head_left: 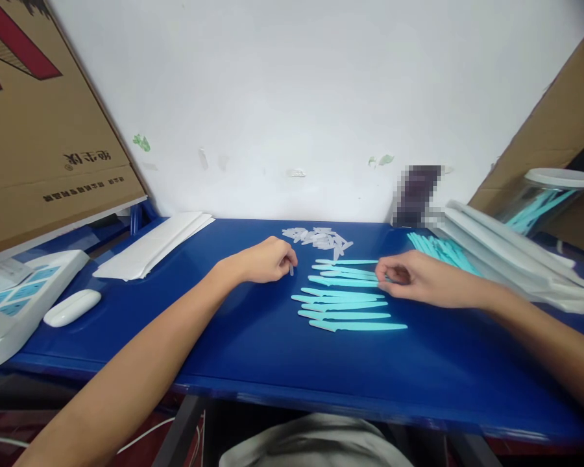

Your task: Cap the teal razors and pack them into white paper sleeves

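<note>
Plainly, both arms stretch forward over the glossy blue desk [253, 360], one to each side of a row of flat, turquoise, knife-shaped plastic pieces [344, 299]. These lie roughly parallel, their notched, blade-like ends toward the left hand [267, 259] and their plain handle ends toward the right. The left forearm slants up from the lower left corner, its wrist slightly bent; that hand sits just left of the row's far end, knuckles up and fingers curled downward, pinched around a small translucent plastic sliver [291, 268].

On the row's other side, the right arm comes in from the right edge, and the right hand [418, 275] is turned inward, thumb and forefinger bent into a loop at the handle ends of the farther pieces — whether they grip one or merely touch it, I cannot tell.

Just beyond the row lies a loose heap of similar translucent slivers [324, 240]. Right of it, behind the right wrist, is a pile of more turquoise plastic pieces [440, 251]. Well to the row's left rest a stack of flat white sheets [150, 250] and, nearer the body, a smooth white oval object [72, 307].
</note>
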A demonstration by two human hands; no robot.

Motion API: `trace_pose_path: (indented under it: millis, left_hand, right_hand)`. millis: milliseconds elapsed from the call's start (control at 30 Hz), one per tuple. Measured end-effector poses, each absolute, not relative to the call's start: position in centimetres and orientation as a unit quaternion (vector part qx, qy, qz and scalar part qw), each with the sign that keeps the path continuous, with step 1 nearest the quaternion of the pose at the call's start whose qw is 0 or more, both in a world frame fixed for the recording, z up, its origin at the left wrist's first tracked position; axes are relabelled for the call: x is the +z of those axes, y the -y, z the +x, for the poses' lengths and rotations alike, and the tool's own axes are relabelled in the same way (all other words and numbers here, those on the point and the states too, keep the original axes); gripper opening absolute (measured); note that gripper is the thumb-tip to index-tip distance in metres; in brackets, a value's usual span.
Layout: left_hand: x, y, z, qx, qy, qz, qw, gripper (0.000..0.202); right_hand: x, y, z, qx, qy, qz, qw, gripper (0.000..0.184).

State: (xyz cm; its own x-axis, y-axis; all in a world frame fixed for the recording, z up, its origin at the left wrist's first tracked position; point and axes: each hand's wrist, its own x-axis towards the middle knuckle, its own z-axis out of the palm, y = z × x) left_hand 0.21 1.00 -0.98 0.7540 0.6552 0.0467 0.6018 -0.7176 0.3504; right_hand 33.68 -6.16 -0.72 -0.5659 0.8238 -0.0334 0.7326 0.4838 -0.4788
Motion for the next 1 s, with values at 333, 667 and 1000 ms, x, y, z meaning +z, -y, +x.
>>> trace_pose_path:
  millis: [333, 667, 1000]
  left_hand:
    - [-0.50, -0.12, 0.70, 0.078, -0.303, 0.929, 0.195, 0.017]
    - [-0.65, -0.08, 0.71, 0.095, -0.274, 0.942, 0.169, 0.011]
    - [-0.45, 0.08, 0.89, 0.098, -0.272, 0.939, 0.186, 0.009]
  right_hand:
    - [-0.80, 6.12, 33.66, 0.212, 0.857, -0.446, 0.145, 0.023]
    - [-0.96, 5.85, 33.92, 0.196, 0.857, -0.454, 0.147, 0.031]
    - [-0.72, 6.01, 33.59, 0.197, 0.857, -0.451, 0.151, 0.033]
